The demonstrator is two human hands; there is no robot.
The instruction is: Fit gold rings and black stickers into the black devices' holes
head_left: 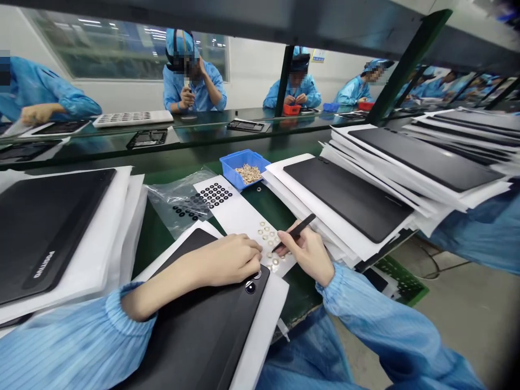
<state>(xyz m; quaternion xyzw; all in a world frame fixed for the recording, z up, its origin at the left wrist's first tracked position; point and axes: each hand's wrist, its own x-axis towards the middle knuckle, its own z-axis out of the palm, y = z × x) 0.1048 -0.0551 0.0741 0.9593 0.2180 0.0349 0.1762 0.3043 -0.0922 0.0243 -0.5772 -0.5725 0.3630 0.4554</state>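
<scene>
My right hand (306, 249) grips black tweezers (298, 230), their tips down among small gold rings (266, 236) on a white sheet (239, 222). A black tablet back cover (203, 336) with camera openings lies in front of me on white paper. Across its upper edge rests my left hand (231, 260), fingers curled together beside a camera ring (251, 287); its fingertips are hidden, so what they hold, if anything, cannot be made out. Black round stickers (215, 195) sit at the sheet's far end, partly beside a clear plastic bag (170, 197).
A blue bin (244, 162) of small gold parts stands behind the sheet. Stacks of black covers and paper rise on the left (52, 233) and right (349, 195). Co-workers (195, 81) sit across the green bench, beneath an overhead shelf (244, 21) with green posts.
</scene>
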